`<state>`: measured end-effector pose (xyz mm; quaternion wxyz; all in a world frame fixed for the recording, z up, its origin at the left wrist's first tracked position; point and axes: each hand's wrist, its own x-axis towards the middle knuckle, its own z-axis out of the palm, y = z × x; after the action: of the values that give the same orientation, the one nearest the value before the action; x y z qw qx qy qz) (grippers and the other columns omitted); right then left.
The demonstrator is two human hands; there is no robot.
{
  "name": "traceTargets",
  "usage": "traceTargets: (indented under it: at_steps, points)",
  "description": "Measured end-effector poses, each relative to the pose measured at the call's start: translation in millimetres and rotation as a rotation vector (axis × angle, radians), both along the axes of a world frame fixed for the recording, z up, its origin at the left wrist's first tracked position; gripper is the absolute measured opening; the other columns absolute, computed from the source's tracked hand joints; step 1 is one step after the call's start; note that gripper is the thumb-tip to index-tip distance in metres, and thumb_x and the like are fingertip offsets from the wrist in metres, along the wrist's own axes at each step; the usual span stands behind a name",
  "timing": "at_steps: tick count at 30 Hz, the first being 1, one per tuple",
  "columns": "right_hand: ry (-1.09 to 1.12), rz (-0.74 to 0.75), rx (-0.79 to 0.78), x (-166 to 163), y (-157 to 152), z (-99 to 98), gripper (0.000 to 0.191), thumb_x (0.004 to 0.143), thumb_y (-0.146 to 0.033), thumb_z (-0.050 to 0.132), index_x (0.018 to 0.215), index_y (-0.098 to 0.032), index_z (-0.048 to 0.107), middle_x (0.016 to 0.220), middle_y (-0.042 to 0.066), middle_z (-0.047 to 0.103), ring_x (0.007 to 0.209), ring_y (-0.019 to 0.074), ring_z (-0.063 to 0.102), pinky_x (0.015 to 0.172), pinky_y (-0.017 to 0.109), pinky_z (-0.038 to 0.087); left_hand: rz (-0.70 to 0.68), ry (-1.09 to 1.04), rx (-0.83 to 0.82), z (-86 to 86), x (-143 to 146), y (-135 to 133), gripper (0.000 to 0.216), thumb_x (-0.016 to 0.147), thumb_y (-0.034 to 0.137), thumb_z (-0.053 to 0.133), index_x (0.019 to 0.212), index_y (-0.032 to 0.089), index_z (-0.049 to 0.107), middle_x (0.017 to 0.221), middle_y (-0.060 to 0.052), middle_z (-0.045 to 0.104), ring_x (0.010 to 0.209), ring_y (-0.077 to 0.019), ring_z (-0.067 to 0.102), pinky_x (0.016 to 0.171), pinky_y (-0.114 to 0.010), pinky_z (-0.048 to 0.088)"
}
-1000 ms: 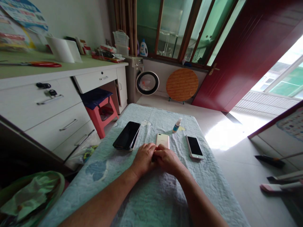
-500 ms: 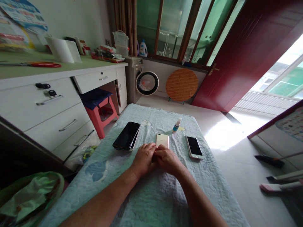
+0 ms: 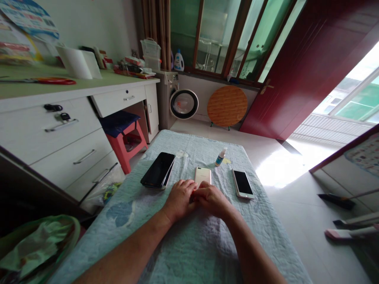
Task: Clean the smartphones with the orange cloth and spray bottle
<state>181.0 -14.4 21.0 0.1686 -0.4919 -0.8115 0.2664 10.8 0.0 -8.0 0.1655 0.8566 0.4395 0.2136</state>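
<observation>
My left hand (image 3: 180, 199) and my right hand (image 3: 212, 201) lie together on a pale blue cloth (image 3: 183, 244), fingertips touching. The fingers are curled and pressed together at the near end of a gold phone (image 3: 203, 175) lying back up. What the fingers pinch there is hidden. A stack of dark phones (image 3: 158, 169) lies to the left, screen up. A white phone (image 3: 242, 183) with a dark screen lies to the right. A small spray bottle (image 3: 220, 157) rests beyond the gold phone.
A white desk with drawers (image 3: 59, 130) runs along the left, a red stool (image 3: 126, 138) beside it. A green bag (image 3: 35, 246) sits at lower left. A washing machine (image 3: 177, 100), a round wooden board (image 3: 227, 105) and a dark red door (image 3: 308, 67) stand behind.
</observation>
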Motion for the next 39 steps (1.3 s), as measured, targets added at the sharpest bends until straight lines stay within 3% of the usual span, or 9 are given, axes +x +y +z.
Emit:
traceTargets:
  at_steps: [10, 39]
  points:
    - [-0.174, -0.021, 0.056, -12.2, -4.0, -1.1, 0.022, 0.085, -0.014, 0.051, 0.087, -0.021, 0.072, 0.095, 0.001, 0.058, 0.073, 0.009, 0.055, 0.069, 0.02, 0.038, 0.006, 0.005, 0.005, -0.1, 0.2, -0.6, 0.044, 0.074, 0.035, 0.068, 0.114, 0.019, 0.058, 0.122, -0.009, 0.058, 0.108, -0.0284, 0.051, 0.096, -0.04, 0.04]
    - [-0.022, 0.033, 0.028, -8.7, -1.6, -3.1, 0.022, 0.081, -0.011, 0.053, 0.084, -0.021, 0.072, 0.093, 0.0, 0.059, 0.082, 0.0108, 0.057, 0.075, 0.02, 0.04, -0.027, 0.001, -0.009, 0.6, -1.9, 1.6, 0.048, 0.073, 0.036, 0.07, 0.116, 0.019, 0.058, 0.122, -0.009, 0.058, 0.109, -0.0294, 0.052, 0.097, -0.04, 0.041]
